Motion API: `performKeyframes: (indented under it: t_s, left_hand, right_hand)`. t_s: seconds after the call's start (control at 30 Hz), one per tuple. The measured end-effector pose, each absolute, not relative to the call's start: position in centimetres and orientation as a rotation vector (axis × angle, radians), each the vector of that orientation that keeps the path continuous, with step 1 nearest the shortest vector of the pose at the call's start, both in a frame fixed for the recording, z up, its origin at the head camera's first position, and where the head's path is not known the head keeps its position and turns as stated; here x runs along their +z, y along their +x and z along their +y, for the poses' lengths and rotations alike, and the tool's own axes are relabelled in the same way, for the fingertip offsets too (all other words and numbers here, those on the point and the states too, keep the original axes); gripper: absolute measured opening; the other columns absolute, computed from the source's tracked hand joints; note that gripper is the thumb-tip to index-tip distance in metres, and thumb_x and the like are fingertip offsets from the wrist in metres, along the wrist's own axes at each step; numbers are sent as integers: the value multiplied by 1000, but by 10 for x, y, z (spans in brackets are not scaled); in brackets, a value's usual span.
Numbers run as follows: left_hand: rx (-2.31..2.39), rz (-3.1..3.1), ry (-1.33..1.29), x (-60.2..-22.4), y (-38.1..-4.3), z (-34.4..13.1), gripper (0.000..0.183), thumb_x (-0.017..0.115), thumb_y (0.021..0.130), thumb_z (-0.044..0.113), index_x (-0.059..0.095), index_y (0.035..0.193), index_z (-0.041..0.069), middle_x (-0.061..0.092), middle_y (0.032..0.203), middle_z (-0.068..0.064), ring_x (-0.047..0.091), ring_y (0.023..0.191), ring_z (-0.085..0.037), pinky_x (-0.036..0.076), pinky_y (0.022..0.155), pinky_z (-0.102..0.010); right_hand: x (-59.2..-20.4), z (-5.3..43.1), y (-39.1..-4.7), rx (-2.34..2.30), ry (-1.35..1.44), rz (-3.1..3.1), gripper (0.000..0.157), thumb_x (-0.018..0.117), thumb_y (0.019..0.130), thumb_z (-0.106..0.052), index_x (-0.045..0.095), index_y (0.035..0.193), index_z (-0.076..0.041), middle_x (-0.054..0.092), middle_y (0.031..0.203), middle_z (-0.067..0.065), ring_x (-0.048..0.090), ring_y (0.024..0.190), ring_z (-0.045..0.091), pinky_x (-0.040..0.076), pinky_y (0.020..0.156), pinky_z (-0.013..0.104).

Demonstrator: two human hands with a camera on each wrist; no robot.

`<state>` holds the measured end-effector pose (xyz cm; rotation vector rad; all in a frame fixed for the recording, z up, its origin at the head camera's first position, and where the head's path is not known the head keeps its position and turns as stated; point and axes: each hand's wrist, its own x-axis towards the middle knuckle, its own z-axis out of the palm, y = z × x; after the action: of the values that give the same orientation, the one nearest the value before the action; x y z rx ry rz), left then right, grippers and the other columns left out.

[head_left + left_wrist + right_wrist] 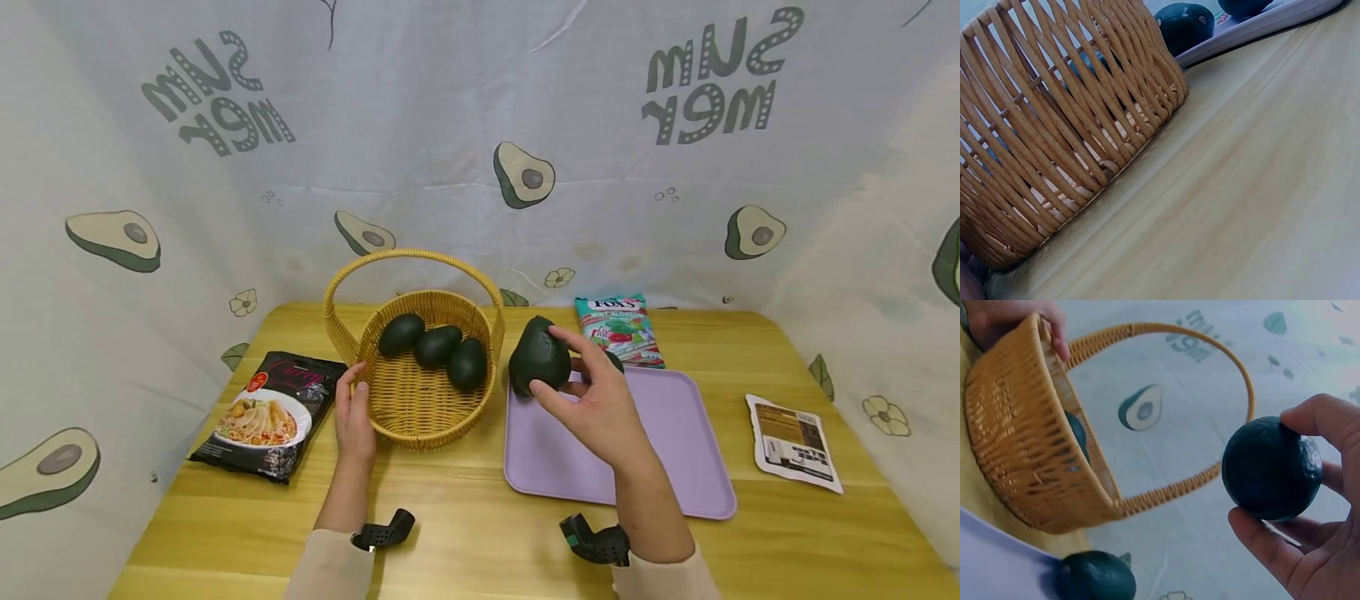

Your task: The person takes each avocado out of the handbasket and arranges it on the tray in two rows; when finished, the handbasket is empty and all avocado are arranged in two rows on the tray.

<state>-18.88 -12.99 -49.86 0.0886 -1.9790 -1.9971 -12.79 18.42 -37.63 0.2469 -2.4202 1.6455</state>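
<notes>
A yellow wicker basket [427,437] with a tall handle stands left of centre, three dark green avocados [467,364] inside it. My left hand [356,421] grips its left rim, with fingers over the edge in the right wrist view. My right hand [600,408] holds another avocado [1269,469] between thumb and fingers, raised above the left edge of a lilac tray [675,433]. Below it, an avocado [1099,576] lies at the tray's edge. Behind the right hand, a further avocado [615,361] is partly hidden.
A black food packet [273,412] lies left of the basket. Behind the tray is a green candy bag [621,329], and a white-and-brown pouch [795,442] lies at the right. A printed curtain [450,167] hangs behind the wooden table [450,525].
</notes>
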Motion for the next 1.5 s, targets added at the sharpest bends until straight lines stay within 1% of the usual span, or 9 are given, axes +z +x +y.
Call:
performKeyframes:
  t_s: [0.23,0.47,0.63,0.7,0.97,1.07,1.17,1.3,1.5]
  left_hand:
    - [-1991,-2000,80,-497,-190,-131,41,35,109,18,45,146,2,37,160,-14,27,151,-27,20,122,-49]
    - [-2010,-1977,68,-495,-191,-129,41,34,109,17,44,146,1,36,160,-12,28,151,-25,22,121,-44]
    - [-2020,-1966,58,-494,-192,-130,42,34,109,19,42,146,0,33,162,-13,25,152,-26,20,122,-48]
    - [-2024,-1962,61,-494,-191,-129,42,35,109,19,42,146,-1,33,162,-14,25,152,-28,20,122,-50]
    - [-2044,-1963,84,-496,-190,-128,43,35,109,21,42,146,0,34,162,-11,27,151,-26,22,121,-48]
    - [-2026,-1975,88,-496,-189,-129,43,35,109,21,42,146,0,34,161,-12,27,151,-26,22,122,-48]
    - [-2012,-1983,98,-496,-188,-130,42,35,109,21,43,146,1,36,160,-11,28,150,-26,23,120,-45]
    - [-2020,-1972,99,-498,-188,-131,42,35,109,20,44,146,1,36,160,-12,29,150,-26,24,119,-44]
    - [-2018,-1994,86,-500,-188,-131,43,35,110,22,43,147,2,32,163,-12,22,154,-28,17,124,-53]
  right_hand:
    - [-376,211,-128,1603,117,-2441,72,76,92,-12,42,155,-23,48,147,21,69,110,44,58,79,22]
    - [-373,240,-130,1440,-97,-2487,74,76,92,-21,40,156,-25,47,150,22,60,119,43,48,76,8]
    - [-381,267,-133,1367,-231,-2461,75,76,91,-23,40,157,-23,45,153,20,56,122,41,43,76,4]
    - [-385,279,-134,1338,-321,-2473,77,76,92,-27,38,158,-23,43,157,20,54,126,43,48,81,11]
    - [-400,315,-132,1311,-579,-2539,79,70,95,-35,30,162,-20,34,164,20,42,136,47,46,79,32]
    - [-411,324,-132,1316,-609,-2550,80,69,96,-36,28,162,-18,31,164,22,41,136,49,50,89,50]
    - [-422,331,-132,1321,-638,-2563,80,68,96,-35,27,162,-16,30,164,25,41,136,51,43,102,65]
    - [-434,338,-133,1308,-663,-2615,81,69,96,-33,26,162,-12,30,163,28,41,135,53,39,105,66]
    - [-442,347,-134,1210,-720,-2746,83,68,96,-31,24,162,-8,31,160,32,36,139,59,35,106,73]
